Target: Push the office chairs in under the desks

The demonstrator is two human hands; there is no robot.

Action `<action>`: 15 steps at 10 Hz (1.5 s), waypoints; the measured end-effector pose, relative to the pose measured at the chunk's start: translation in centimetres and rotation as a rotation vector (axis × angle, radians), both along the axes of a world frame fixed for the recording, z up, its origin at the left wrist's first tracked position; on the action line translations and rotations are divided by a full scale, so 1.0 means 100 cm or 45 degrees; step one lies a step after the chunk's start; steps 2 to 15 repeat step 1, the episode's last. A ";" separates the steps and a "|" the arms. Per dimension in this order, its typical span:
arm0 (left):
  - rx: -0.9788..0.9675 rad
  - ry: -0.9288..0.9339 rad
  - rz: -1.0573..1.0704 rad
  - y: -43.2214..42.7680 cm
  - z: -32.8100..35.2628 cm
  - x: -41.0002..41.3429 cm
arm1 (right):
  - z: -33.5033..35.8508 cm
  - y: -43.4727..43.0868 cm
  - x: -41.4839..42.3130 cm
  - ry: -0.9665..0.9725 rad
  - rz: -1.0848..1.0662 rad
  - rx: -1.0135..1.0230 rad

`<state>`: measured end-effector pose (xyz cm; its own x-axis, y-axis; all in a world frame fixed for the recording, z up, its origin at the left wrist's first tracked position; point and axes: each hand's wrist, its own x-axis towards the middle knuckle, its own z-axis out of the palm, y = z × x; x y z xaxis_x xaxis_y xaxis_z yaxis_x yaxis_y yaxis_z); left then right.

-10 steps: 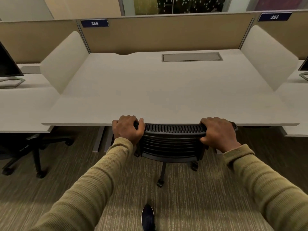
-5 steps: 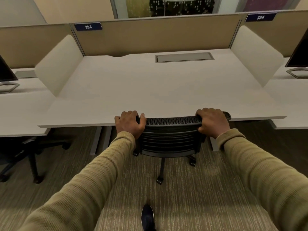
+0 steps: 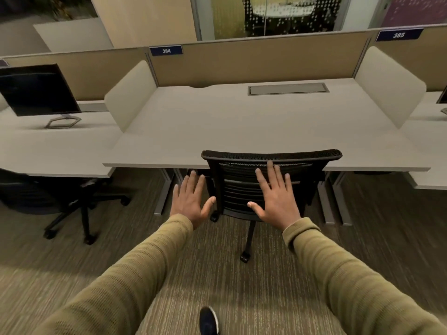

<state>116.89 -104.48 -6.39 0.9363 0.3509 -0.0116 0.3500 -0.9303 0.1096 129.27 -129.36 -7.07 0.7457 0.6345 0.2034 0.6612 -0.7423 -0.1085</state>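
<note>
Operator: Both hands are coming off the office chair (image 3: 271, 154) now. Half a second ago they were gripping its top rail, and the camera is now looking from a little further back.

Colleague: How are the hands looking at this moment?

Operator: On the head view, the left hand (image 3: 191, 201) is hanging free with fingers spread, just beside the left edge of the backrest, and it is holding nothing. The right hand (image 3: 275, 197) is also released, fingers straight and spread, in front of the backrest slats. Whether it is touching them, I cannot tell.

Colleague: And where is the chair standing?

Operator: It is standing with its seat under the desk (image 3: 242, 122), its top rail lying at the desk's front edge. To the left, a second chair (image 3: 48, 194) is standing partly under the neighbour desk (image 3: 55, 151), where a dark monitor (image 3: 36, 90) is resting. A dark shoe (image 3: 208, 320) is showing at the bottom edge, on the carpet (image 3: 121, 238).
</note>
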 end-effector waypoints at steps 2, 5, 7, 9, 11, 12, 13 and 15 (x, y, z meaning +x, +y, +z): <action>0.051 0.070 0.044 0.011 -0.013 -0.030 | -0.010 0.017 -0.024 0.042 0.026 0.016; 0.051 0.070 0.044 0.011 -0.013 -0.030 | -0.010 0.017 -0.024 0.042 0.026 0.016; 0.051 0.070 0.044 0.011 -0.013 -0.030 | -0.010 0.017 -0.024 0.042 0.026 0.016; 0.051 0.070 0.044 0.011 -0.013 -0.030 | -0.010 0.017 -0.024 0.042 0.026 0.016; 0.051 0.070 0.044 0.011 -0.013 -0.030 | -0.010 0.017 -0.024 0.042 0.026 0.016; 0.051 0.070 0.044 0.011 -0.013 -0.030 | -0.010 0.017 -0.024 0.042 0.026 0.016; 0.051 0.070 0.044 0.011 -0.013 -0.030 | -0.010 0.017 -0.024 0.042 0.026 0.016; 0.051 0.070 0.044 0.011 -0.013 -0.030 | -0.010 0.017 -0.024 0.042 0.026 0.016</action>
